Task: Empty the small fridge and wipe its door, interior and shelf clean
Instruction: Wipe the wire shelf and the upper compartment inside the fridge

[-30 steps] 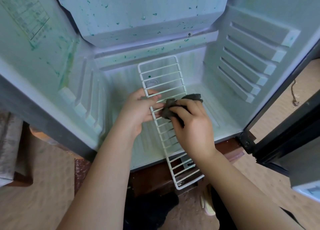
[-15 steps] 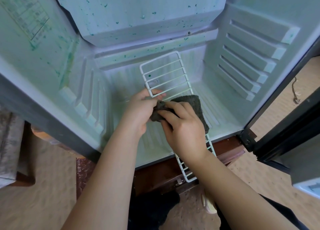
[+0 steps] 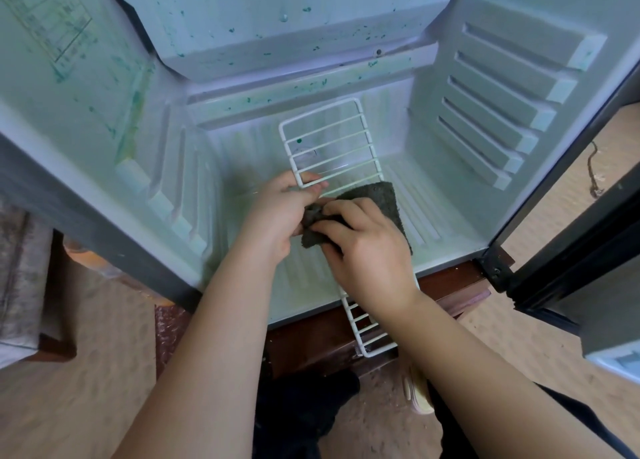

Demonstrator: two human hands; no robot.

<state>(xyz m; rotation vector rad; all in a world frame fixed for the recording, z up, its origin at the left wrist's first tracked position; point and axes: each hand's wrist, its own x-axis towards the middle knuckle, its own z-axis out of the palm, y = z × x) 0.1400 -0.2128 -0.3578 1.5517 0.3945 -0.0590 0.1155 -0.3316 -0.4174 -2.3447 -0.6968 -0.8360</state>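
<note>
The small fridge (image 3: 346, 60) stands open with a pale interior spotted with green stains. A white wire shelf (image 3: 329, 140) lies lengthwise on the fridge floor, its near end sticking out past the front edge. My left hand (image 3: 277, 212) grips the shelf's left rail, thumb over a wire. My right hand (image 3: 367, 250) holds a dark grey cloth (image 3: 377, 199) bunched against the shelf's middle. The cloth drapes over the wires to the right. My hands hide the middle part of the shelf.
The fridge door (image 3: 588, 268) hangs open at the right, its hinge by the lower right corner. Ribbed shelf guides (image 3: 502, 112) line both side walls. The fridge rests on a dark wooden stand (image 3: 450, 285) above a tan floor (image 3: 86, 389). A shoe (image 3: 417, 393) shows below.
The shelf has slid deeper into the fridge. The cloth was bunched tight a second ago and has spread out over the wires. Both hands stayed near the shelf's middle.
</note>
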